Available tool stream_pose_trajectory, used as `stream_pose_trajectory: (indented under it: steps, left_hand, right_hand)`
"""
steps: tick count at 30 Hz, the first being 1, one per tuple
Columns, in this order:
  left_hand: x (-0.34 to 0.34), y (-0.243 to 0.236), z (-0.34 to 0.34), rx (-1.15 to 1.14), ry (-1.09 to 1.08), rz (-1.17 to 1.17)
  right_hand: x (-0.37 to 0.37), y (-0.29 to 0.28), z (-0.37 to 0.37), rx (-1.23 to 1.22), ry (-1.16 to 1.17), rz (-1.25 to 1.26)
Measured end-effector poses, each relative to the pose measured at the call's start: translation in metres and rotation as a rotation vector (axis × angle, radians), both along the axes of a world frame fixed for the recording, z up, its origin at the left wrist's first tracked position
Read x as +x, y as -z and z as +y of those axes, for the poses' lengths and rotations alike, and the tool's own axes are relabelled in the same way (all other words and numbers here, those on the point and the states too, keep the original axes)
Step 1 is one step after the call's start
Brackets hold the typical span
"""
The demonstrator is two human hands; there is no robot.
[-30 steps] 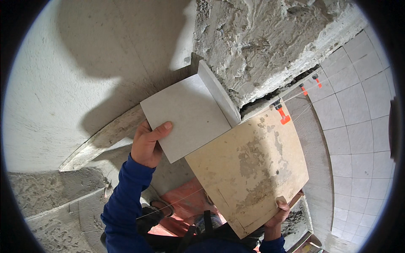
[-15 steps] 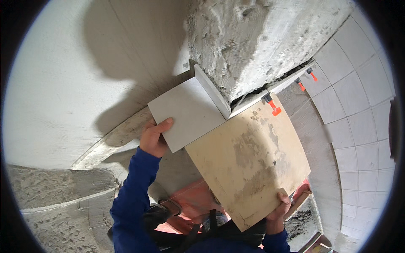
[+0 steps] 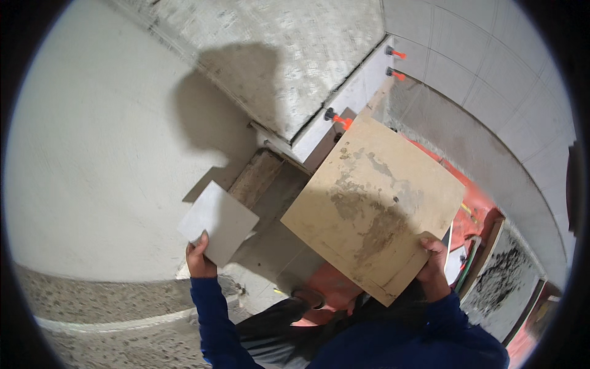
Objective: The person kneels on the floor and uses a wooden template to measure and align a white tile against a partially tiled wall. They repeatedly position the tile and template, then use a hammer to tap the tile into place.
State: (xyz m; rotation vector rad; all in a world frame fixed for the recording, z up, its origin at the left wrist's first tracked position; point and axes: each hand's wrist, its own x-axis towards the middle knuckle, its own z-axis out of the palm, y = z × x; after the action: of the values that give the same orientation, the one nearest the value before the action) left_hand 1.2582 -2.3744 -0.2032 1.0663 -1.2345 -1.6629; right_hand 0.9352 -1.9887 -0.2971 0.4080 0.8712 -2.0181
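Observation:
My left hand (image 3: 200, 257) is closed on a small light grey square tile (image 3: 222, 216), thumb on its face, held low against the left wall. My right hand (image 3: 434, 261) grips the lower right part of a large beige square panel (image 3: 369, 190), marked with grey stains and tilted across the middle of the view. Just beyond the panel, a narrow strip of light tile (image 3: 313, 132) edges a rough plastered block, with a red-and-black clip (image 3: 341, 120) on it and two more similar clips (image 3: 394, 72) farther along.
A plain plastered wall (image 3: 86, 147) fills the left, a grid-tiled wall (image 3: 498, 67) the right. A rough cement ledge (image 3: 104, 307) runs along the lower left. Reddish sheeting (image 3: 332, 283) lies below, and a cement-stained board (image 3: 498, 273) is at the lower right.
The small tile has come down and left, away from the block's corner, in my left hand. My right hand and panel have moved slightly right; the view has shifted and turned.

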Motion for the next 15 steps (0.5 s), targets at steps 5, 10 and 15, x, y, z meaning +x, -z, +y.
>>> stream_pose_trajectory:
  steps: [5, 10, 15]
  left_hand:
    - [0.014, -0.02, 0.035, -0.069, 0.023, -0.069]
    - [0.021, -0.033, 0.064, -0.355, 0.263, -0.337]
    - [0.011, -0.027, 0.103, -0.285, 0.596, -0.713]
  right_hand:
    - [0.006, -0.011, 0.035, -0.067, 0.059, 0.026]
    - [0.004, -0.023, 0.07, -0.166, 0.243, 0.043]
    - [-0.015, -0.041, 0.114, -0.113, 0.436, 0.147]
